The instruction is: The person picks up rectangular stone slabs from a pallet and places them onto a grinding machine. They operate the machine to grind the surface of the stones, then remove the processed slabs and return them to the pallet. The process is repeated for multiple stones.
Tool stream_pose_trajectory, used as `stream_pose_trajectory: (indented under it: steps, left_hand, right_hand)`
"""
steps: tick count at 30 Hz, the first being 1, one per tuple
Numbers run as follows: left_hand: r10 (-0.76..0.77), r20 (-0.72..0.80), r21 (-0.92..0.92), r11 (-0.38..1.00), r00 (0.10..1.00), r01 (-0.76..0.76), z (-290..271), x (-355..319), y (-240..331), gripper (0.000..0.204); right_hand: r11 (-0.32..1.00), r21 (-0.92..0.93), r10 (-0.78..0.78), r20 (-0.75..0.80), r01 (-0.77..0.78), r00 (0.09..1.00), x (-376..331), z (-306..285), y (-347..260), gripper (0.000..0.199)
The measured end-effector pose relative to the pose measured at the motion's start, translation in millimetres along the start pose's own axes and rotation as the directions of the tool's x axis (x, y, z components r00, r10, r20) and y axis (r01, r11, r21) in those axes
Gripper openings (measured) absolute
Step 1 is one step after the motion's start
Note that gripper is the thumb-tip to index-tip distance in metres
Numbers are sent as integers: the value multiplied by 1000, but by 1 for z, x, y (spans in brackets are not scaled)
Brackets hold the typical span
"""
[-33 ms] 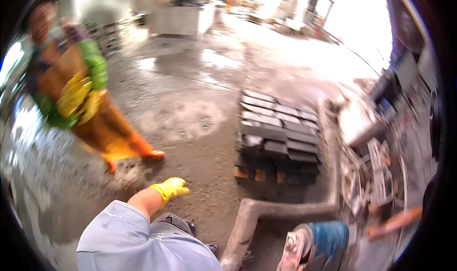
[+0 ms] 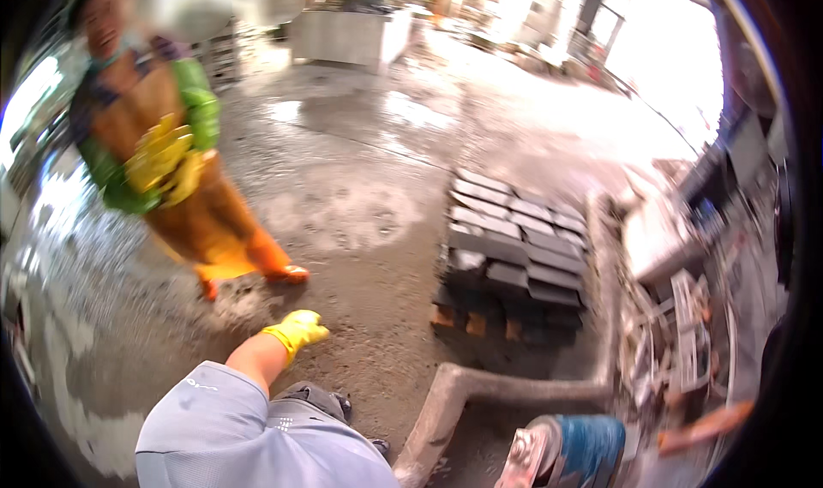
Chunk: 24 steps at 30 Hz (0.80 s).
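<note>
My left hand (image 2: 297, 331), in a yellow rubber glove, hangs over the wet floor (image 2: 369, 299) beside my grey-sleeved arm. Its fingers look loosely stretched with small gaps, and I see nothing in them. To its right, apart from it, dark rectangular blocks (image 2: 519, 246) lie stacked in rows, their tops pale with glare. A co-worker (image 2: 154, 137) stands ahead on the left in an orange apron, green sleeves and orange boots. That person's yellow-gloved hands (image 2: 163, 164) are held together at the waist. My right hand does not show.
A low concrete curb (image 2: 514, 389) bends around the stack's near and right sides. Inside it, close to me, stands a blue motor-like cylinder (image 2: 590, 447). A blurred orange bar (image 2: 707, 426) and a rack-like frame (image 2: 690, 334) are at right. Farther back stands a pale block-shaped tank (image 2: 336, 38).
The whole view has shifted slightly, so the stack and the co-worker sit further right. My left hand has moved a little left and up in the picture.
</note>
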<state>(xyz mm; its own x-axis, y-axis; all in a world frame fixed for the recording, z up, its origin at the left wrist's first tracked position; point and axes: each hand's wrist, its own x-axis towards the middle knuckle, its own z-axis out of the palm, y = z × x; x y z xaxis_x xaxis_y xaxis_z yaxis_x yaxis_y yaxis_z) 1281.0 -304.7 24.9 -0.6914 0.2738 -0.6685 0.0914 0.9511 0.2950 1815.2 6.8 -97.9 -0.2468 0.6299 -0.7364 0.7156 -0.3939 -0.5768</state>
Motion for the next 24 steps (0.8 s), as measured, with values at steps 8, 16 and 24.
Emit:
stream_pose_trajectory:
  steps: [8, 16, 24]
  left_hand:
    - [-687, -173, -299, 720, 706, 626, 151, -259, -194, 65]
    - [-600, 430, -362, 571, 675, 737, 354, -342, -162, 68]
    - [129, 86, 177, 974, 988, -143, 280, -168, -199, 33]
  right_hand:
    - [999, 45, -40, 249, 30, 968, 114, -12, -45, 32]
    - [909, -333, -29, 546, 249, 838, 108, 61, -113, 37]
    - [898, -296, -127, 535, 326, 836, 67, 32, -113, 24]
